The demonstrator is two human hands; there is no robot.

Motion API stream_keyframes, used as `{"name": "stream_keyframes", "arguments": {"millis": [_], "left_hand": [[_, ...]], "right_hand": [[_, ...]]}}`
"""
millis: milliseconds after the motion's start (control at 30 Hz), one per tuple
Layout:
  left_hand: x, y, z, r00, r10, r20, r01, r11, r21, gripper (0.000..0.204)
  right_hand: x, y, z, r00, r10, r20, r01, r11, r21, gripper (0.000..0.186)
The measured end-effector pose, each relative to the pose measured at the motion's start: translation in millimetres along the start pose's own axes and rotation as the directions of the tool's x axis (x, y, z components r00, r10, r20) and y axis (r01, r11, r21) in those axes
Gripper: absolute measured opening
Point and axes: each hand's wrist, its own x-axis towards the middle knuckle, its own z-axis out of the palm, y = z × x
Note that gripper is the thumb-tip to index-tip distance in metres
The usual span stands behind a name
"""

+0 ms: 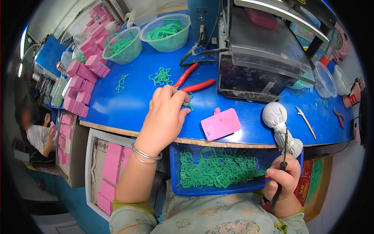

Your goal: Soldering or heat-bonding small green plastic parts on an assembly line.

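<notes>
Over the near part of the blue table, my left hand (pixel 165 111) has bent fingers closed around a small green openwork wax piece (pixel 189 102), which peeks out between thumb and index. Right beyond those fingers lie red-handled pliers (pixel 196 84); my hand hides their head. My right hand (pixel 286 177) grips a black pen-like iron with a thin metal tip (pixel 286 142), its tip pointing up. A pink block (pixel 221 124) with a small nub lies between my hands. Below, a blue tray (pixel 177 171) holds many green wax pieces (pixel 218 167).
Green pieces (pixel 161 76) lie beyond my left hand, near two tubs (pixel 165 33). Pink blocks (pixel 80 84) are stacked at left. A black machine (pixel 265 58) stands at back right. A tied white cloth bundle (pixel 274 114) sits before it. A person (pixel 39 134) sits far left.
</notes>
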Motion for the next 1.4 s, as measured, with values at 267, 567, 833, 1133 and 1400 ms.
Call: {"name": "stream_keyframes", "arguments": {"millis": [267, 567, 833, 1133, 1400], "left_hand": [[-8, -1, 7, 0.999, -0.044, 0.032, 0.043, 0.999, 0.016, 0.02], [-11, 0, 11, 0.996, -0.073, -0.058, 0.078, 0.993, 0.09, 0.019], [-30, 34, 12, 0.975, 0.035, -0.218, -0.043, 0.999, -0.029, 0.012], [-79, 99, 2, 0.939, 0.282, -0.194, -0.3, 0.952, -0.067, 0.029], [-86, 98, 12, 0.957, -0.163, 0.238, 0.282, 0.348, -0.894, 0.036]], "right_hand": [[-4, -2, 0, 0.999, 0.039, -0.013, -0.039, 0.999, 0.009, 0.019], [5, -11, 12, 0.999, -0.03, 0.031, 0.027, 0.994, 0.101, 0.019], [-1, -19, 17, 0.995, 0.101, 0.008, -0.101, 0.993, 0.059, 0.017], [14, -30, 27, 0.972, 0.174, 0.157, -0.172, 0.985, -0.027, 0.021], [10, -30, 27, 0.976, 0.14, 0.165, -0.145, 0.989, 0.019, 0.021]]}}
